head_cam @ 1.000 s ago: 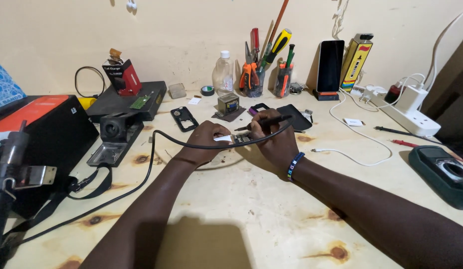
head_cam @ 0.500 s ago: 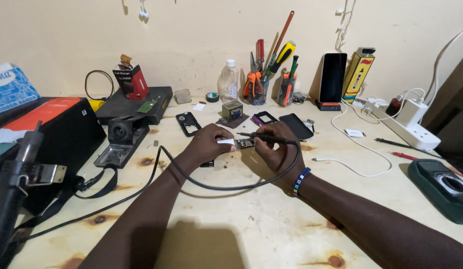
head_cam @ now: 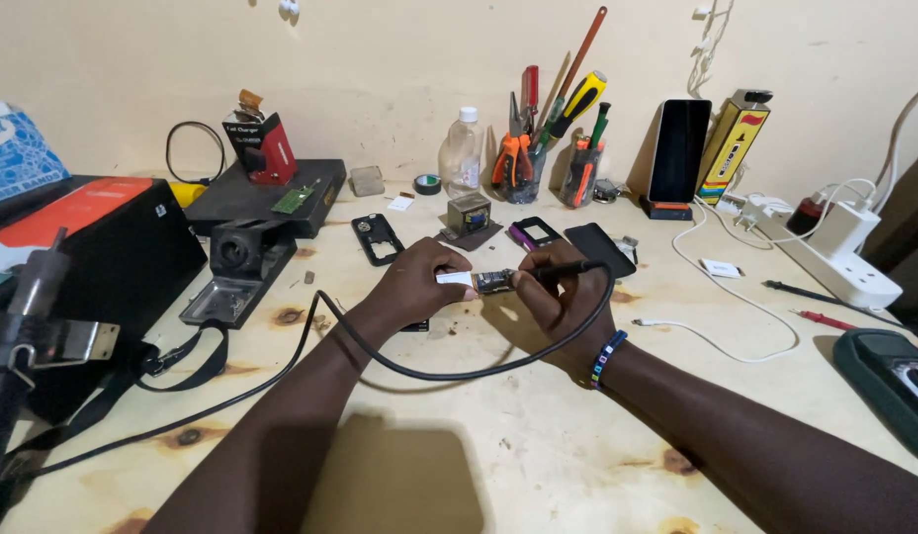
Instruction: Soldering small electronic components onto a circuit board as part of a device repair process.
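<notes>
Frame centre: left hand (head_cam: 416, 287) pinches small circuit board (head_cam: 490, 281) steady so right hand (head_cam: 558, 302), gripping soldering iron (head_cam: 563, 268) pen-style, reaches it.

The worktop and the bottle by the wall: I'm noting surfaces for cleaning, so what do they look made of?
Worktop: seemingly unfinished plywood, pale and matte, with visible grain and dark knots. Bottle: probably clear plastic, since the wall shows through it, with a white cap; glass cannot be ruled out.

Pale plywood workbench (head_cam: 538, 455) marked by dark knots, backed by a cream wall (head_cam: 380, 59), scuffed near the bench, cables hung at upper right, soft even light.
</notes>
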